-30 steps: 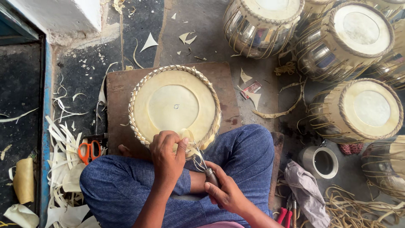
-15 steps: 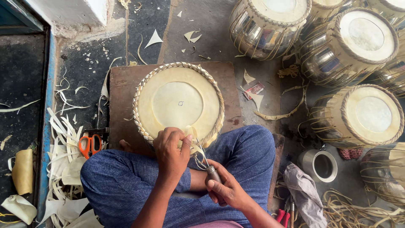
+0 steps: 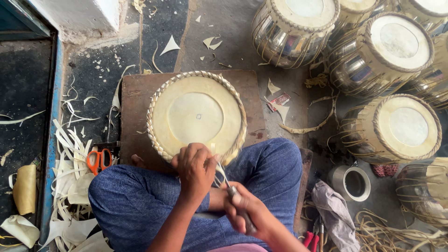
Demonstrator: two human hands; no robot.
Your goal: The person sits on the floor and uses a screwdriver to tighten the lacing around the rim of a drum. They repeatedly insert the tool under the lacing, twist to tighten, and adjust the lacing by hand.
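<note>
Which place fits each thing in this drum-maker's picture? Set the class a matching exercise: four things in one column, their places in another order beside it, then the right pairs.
Things
1. Orange-handled scissors
2. Drum head with braided rim
3. Small metal cup
4. Grey cloth

Places
A. On the brown board, in front of the knees
B. Among pale strips, left of the person's knee
C. On the floor under the nearest finished drum
D. By the red-handled tool, near the right forearm

Pairs: 1-B, 2-A, 3-C, 4-D
</note>
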